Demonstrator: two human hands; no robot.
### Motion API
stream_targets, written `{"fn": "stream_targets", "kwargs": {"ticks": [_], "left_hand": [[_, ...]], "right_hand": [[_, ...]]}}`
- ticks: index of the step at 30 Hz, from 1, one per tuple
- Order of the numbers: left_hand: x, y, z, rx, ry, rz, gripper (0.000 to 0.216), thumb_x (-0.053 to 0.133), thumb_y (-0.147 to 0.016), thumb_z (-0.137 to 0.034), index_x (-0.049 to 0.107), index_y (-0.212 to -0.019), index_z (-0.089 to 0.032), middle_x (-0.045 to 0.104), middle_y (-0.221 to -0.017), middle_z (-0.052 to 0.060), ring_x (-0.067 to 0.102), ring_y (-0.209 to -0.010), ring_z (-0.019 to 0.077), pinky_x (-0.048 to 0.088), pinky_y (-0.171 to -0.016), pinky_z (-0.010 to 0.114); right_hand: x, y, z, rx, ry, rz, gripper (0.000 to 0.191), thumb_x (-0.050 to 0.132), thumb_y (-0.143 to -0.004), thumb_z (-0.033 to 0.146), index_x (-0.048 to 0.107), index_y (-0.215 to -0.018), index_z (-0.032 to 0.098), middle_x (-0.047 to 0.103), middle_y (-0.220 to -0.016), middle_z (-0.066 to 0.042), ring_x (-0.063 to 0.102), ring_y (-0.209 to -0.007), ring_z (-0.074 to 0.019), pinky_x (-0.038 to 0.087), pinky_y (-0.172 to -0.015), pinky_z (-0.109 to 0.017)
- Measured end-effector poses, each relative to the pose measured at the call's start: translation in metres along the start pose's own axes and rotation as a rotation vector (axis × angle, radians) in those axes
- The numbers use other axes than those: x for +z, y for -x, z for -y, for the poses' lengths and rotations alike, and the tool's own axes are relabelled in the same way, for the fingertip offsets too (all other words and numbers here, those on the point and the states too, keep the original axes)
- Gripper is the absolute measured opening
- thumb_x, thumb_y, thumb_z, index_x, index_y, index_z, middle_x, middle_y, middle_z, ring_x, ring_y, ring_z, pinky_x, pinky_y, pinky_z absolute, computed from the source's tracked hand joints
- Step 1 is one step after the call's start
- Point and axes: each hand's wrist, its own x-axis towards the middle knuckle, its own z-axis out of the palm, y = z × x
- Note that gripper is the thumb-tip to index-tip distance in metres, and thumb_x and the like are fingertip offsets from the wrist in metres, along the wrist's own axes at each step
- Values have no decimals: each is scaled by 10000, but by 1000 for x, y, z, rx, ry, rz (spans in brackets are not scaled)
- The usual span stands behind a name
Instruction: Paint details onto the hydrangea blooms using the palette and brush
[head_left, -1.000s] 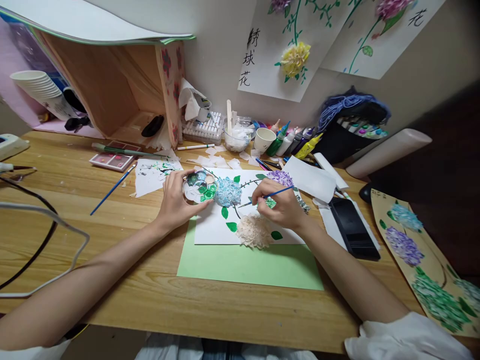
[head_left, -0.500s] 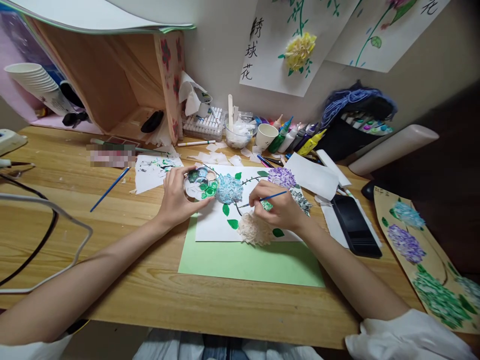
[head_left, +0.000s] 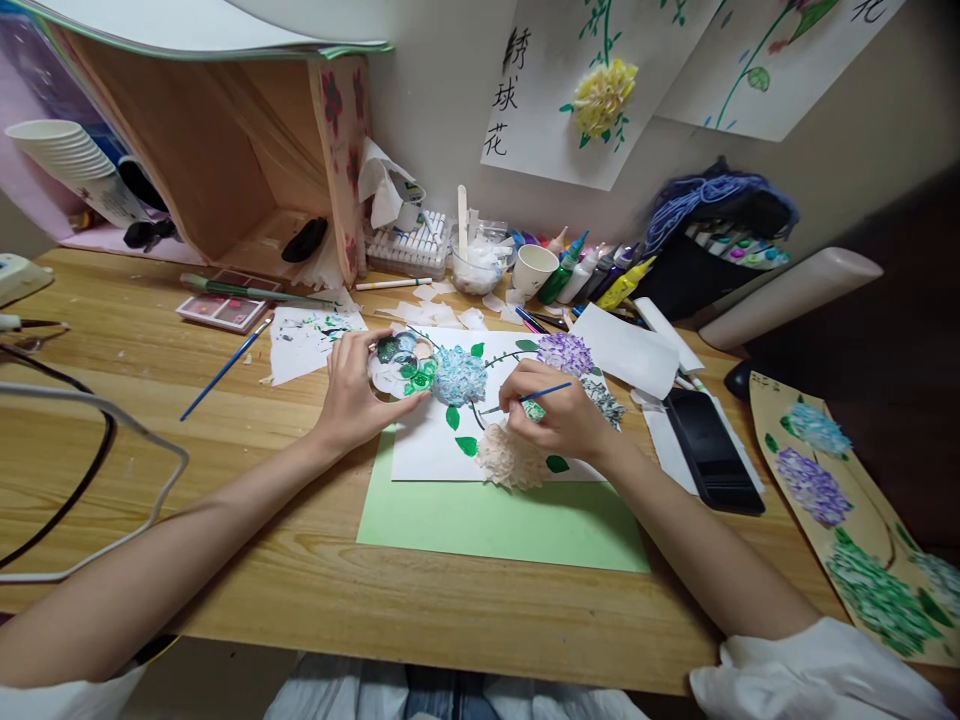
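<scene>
In the head view, my right hand (head_left: 553, 408) pinches a thin blue paintbrush (head_left: 551, 391), its tip at a dark painted stem on the white paper (head_left: 431, 458). My left hand (head_left: 356, 390) curls thumb and fingers around the rim of a round clear paint palette (head_left: 403, 364) with green, blue and pale paint in its wells. Raised flower heads sit on the paper: a light blue one (head_left: 460, 374), a cream one (head_left: 510, 458) and a purple one (head_left: 564, 354). Green leaves are painted between them. My right hand partly covers a green flower.
A pale green sheet (head_left: 502, 525) lies under the paper. To the right are a black phone (head_left: 712, 450) and a finished flower picture (head_left: 847, 520). Behind stand a paper cup (head_left: 535, 270) and paint bottles (head_left: 600, 275). Another brush (head_left: 225, 368) and cables (head_left: 169, 490) lie left.
The view has shifted very slightly. Both hands, the palette and the brush stay in almost the same places over the paper.
</scene>
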Motion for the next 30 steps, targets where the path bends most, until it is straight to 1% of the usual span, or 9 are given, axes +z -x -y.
{"fn": "stream_targets", "kwargs": {"ticks": [3,9,15,20,24,30], "left_hand": [[0,0,-1,-8,-1,3,691,763,-659,-496,454,-1213,-221,551,-1172,92,506,-1083,263,414,-936,416],[1,0,0,0,3,-7,699,772,-652,-491,456,-1213,-219,552,-1171,93,505,-1086,267,418,-931,424],[1,1,1,20,3,-17,705,783,-649,-470,457,-1218,-210,557,-1175,100,509,-1092,274,422,-935,435],[1,1,1,21,-2,-18,719,789,-641,-474,458,-1218,-202,562,-1169,105,515,-1079,275,426,-929,441],[1,1,1,23,6,-21,714,788,-644,-475,458,-1218,-210,563,-1178,100,512,-1086,275,423,-934,442],[2,1,2,31,12,-22,711,785,-647,-468,455,-1224,-216,559,-1182,97,508,-1093,275,422,-933,438]], "right_hand": [[0,0,0,6,-25,7,171,478,-760,57,522,-719,217,583,-626,-3,520,-611,-151,432,-566,-272],[0,0,-1,15,8,-44,165,481,-772,59,513,-723,214,588,-639,-7,524,-615,-151,437,-580,-272],[1,1,0,2,1,-11,171,476,-767,50,513,-717,209,585,-626,-5,521,-611,-147,429,-573,-265],[-1,0,-1,20,20,-44,169,477,-770,53,513,-722,212,578,-631,-4,516,-609,-147,427,-576,-270],[0,0,-1,14,-4,-10,169,485,-775,57,518,-722,214,592,-631,-2,528,-613,-146,432,-576,-265],[1,0,-2,17,-2,-24,169,488,-769,51,522,-726,211,586,-631,-1,525,-603,-144,430,-571,-270]]}}
